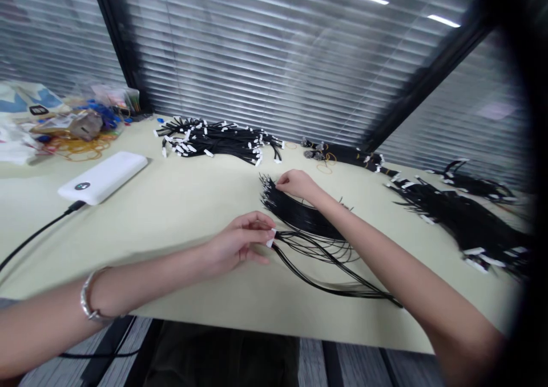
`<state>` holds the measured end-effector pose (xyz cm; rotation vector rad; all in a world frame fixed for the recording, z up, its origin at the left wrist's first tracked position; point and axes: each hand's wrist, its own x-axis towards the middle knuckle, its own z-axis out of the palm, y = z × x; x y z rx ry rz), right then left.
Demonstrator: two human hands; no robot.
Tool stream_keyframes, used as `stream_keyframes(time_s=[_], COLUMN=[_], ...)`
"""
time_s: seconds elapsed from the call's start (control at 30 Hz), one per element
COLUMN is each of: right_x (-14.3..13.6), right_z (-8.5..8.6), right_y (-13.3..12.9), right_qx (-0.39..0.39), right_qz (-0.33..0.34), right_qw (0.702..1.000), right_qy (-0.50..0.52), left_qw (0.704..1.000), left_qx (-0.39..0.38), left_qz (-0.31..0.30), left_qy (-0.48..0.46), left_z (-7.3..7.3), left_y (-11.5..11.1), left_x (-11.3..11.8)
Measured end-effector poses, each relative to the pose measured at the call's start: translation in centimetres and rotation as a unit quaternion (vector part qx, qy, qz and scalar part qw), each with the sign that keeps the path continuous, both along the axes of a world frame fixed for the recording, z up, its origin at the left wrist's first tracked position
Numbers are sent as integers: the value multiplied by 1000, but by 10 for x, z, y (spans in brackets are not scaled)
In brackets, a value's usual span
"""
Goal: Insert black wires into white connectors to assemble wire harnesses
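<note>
My left hand pinches a small white connector at the end of several thin black wires, which loop to the right across the table. Farther back, my right hand has its fingers drawn together at the metal-tipped ends of a bundle of black wires. Whether a single wire is between those fingertips is too small to see. The bundle's far part passes behind my right forearm.
A white power bank with a black cable lies on the pale table. Behind are black cables with white connectors; more black cables lie at right. Bags and rubber bands fill the back left, before window blinds.
</note>
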<state>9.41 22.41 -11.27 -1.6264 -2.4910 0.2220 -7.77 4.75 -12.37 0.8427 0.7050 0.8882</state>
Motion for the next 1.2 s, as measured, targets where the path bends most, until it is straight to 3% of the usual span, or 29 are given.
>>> stream_keyframes(time_s=[0.23,0.57,0.7,0.83,0.93,1.03,1.13,1.2], right_x=[1,7,6,8,11,10,7,7], right_z=[-16,-19,-11,15,42,65,72,66], right_y=[13,14,11,5,-16,-61,-120,-155], right_qx=[-19,-47,-23,-13,41,140,170,163], right_qz=[-5,-14,-36,-50,-43,36,72,86], right_qw=[1000,995,985,962,932,906,919,930], right_qy=[-2,83,169,268,357,398,349,317], left_qw=[1000,1000,1000,1000,1000,1000,999,998], left_qx=[0,2,3,1,-2,-6,-8,-7], left_qz=[0,-3,-2,-5,3,20,37,49], left_qy=[-5,-9,-9,0,3,8,-12,-32], left_z=[1,-1,1,2,1,0,-1,-2], left_y=[0,0,0,0,-1,-2,-3,-3], left_x=[0,-1,-1,-1,-1,-2,-3,-3])
